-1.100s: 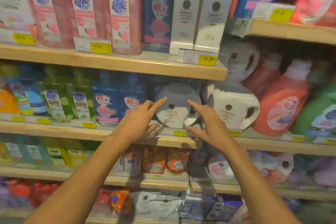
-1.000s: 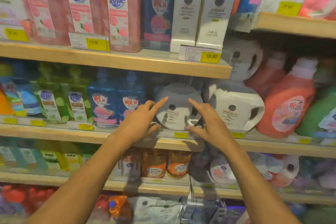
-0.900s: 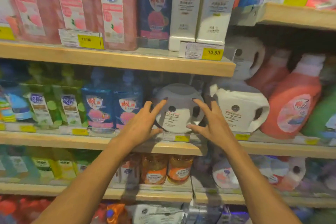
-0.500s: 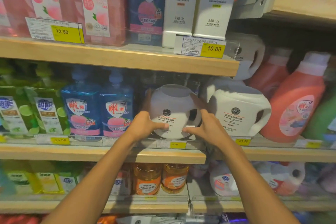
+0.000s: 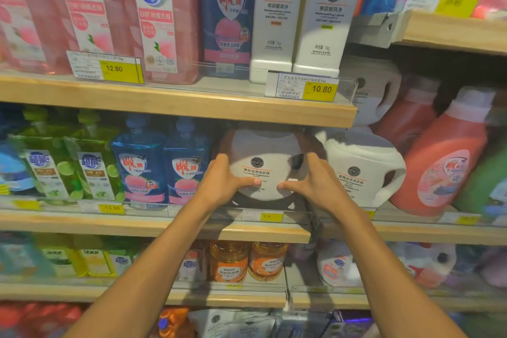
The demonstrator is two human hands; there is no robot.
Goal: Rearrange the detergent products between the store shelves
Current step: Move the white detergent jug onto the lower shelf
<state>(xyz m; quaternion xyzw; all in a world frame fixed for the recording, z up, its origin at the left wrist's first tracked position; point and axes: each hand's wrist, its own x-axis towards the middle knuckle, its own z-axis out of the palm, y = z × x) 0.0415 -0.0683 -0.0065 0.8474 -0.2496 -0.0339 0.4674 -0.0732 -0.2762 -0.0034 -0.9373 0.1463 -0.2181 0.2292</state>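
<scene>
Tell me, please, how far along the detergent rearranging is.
Nothing shows as moved yet. In hand: the left hand and right hand grip the white capsule tub, which is not yet clear of the middle shelf. Remaining: lifting it out and setting it on another shelf.

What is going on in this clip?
A person at a store's detergent shelves has both hands on a white capsule jug on the middle shelf. The left hand grips its left side and the right hand its right side, with both thumbs on the front label. Whether it has left the shelf is unclear. A matching jug sits to its right and blue bottles to its left.
</scene>
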